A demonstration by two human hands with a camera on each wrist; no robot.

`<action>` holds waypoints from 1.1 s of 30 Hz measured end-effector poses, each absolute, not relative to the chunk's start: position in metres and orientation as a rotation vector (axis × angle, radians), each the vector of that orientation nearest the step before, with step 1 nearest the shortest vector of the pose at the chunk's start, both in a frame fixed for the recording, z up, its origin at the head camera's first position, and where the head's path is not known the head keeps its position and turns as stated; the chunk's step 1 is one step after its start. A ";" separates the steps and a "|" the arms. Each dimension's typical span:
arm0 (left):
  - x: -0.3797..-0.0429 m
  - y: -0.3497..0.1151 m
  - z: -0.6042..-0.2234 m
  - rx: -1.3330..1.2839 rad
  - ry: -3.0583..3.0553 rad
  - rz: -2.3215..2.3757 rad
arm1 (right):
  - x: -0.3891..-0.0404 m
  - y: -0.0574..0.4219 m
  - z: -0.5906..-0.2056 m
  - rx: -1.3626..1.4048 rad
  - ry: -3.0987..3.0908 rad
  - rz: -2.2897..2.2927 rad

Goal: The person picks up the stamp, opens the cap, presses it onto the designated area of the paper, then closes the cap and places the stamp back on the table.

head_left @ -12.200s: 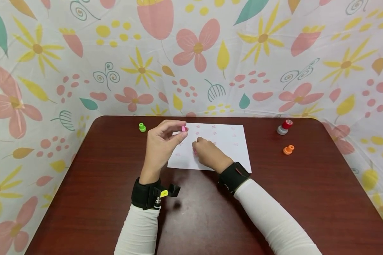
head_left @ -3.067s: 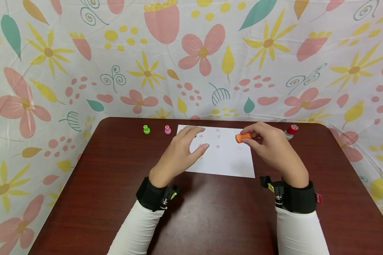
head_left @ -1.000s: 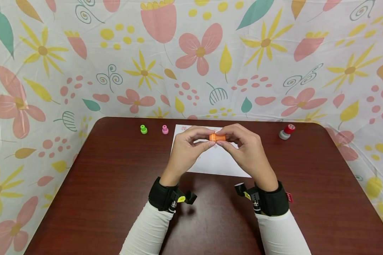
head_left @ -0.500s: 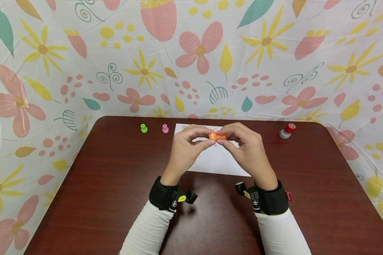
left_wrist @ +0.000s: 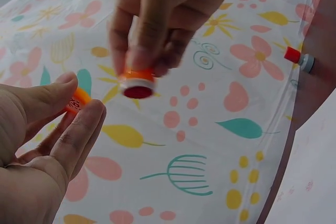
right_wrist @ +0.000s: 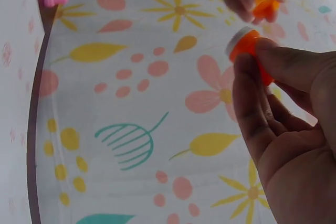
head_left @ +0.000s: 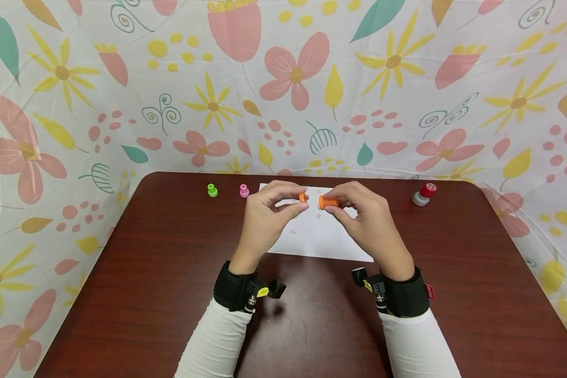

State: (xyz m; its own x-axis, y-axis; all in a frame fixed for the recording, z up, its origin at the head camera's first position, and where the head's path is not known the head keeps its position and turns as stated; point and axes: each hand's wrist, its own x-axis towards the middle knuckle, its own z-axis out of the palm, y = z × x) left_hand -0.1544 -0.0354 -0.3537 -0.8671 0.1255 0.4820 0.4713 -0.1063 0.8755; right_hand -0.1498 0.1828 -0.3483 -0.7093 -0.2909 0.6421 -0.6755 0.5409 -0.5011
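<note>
My left hand [head_left: 265, 218] pinches a small orange stamp cap [left_wrist: 79, 100] between thumb and fingertips; dark marks show on it in the left wrist view. A short gap away, my right hand [head_left: 366, 218] grips the orange stamp [head_left: 328, 202] by its body. Its uncovered red face [left_wrist: 138, 92] with a white rim points toward the left hand and downward in the left wrist view. Both hands are held above a white sheet of paper [head_left: 331, 241] bearing several small red prints, partly hidden behind the hands.
On the brown table [head_left: 146, 273], a green stamp [head_left: 212, 190] and a pink stamp [head_left: 244, 191] stand left of the paper. A red and grey stamp [head_left: 424, 195] sits to the right. A floral cloth [head_left: 193, 79] hangs behind the table.
The orange stamp was picked up from the right side, and both hands met on it. Its cap has now come off, the left hand moving left with it. The pink stamp was set down beside the green one.
</note>
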 end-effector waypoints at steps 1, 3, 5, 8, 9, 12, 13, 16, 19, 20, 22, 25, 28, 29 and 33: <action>-0.155 -0.036 -0.353 -0.662 -1.915 -2.062 | -0.151 0.183 -0.349 0.786 -2.304 1.019; -0.155 -0.038 -0.353 -0.666 -1.909 -2.058 | -0.152 0.183 -0.351 0.787 -2.337 0.963; -0.155 -0.039 -0.353 -0.673 -1.903 -2.055 | -0.153 0.182 -0.353 0.784 -2.373 0.912; -0.156 -0.041 -0.353 -0.680 -1.892 -2.052 | -0.156 0.180 -0.357 0.769 -2.434 0.842; -0.156 -0.041 -0.352 -0.681 -1.891 -2.047 | -0.156 0.179 -0.358 0.767 -2.456 0.825; -0.156 -0.043 -0.352 -0.674 -1.892 -2.045 | -0.159 0.176 -0.362 0.764 -2.516 0.791; -0.156 -0.043 -0.352 -0.671 -1.894 -2.044 | -0.160 0.176 -0.364 0.764 -2.535 0.780; -0.156 -0.044 -0.352 -0.659 -1.904 -2.039 | -0.162 0.175 -0.371 0.760 -2.585 0.758; -0.156 -0.046 -0.353 -0.640 -1.911 -2.033 | -0.167 0.175 -0.380 0.760 -2.637 0.716; -0.156 -0.047 -0.353 -0.636 -1.912 -2.033 | -0.169 0.174 -0.384 0.762 -2.651 0.702; -0.156 -0.048 -0.353 -0.632 -1.913 -2.032 | -0.172 0.174 -0.389 0.771 -2.677 0.672; -0.157 -0.048 -0.354 -0.635 -1.906 -2.030 | -0.176 0.174 -0.396 0.796 -2.705 0.649; -0.157 -0.049 -0.353 -0.639 -1.890 -2.025 | -0.179 0.175 -0.403 0.822 -2.738 0.630; -0.157 -0.049 -0.353 -0.637 -1.886 -2.023 | -0.180 0.175 -0.405 0.831 -2.751 0.616; -0.157 -0.049 -0.352 -0.633 -1.888 -2.019 | -0.184 0.177 -0.412 0.842 -2.807 0.554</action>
State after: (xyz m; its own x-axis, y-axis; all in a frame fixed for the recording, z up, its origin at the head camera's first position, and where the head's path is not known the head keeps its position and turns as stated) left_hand -0.1573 -0.0495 -0.3518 -0.8564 0.0765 0.5106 0.5044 -0.0878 0.8590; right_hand -0.1838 0.1765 -0.4116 -0.8288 -0.4988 0.2537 -0.5578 0.7730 -0.3023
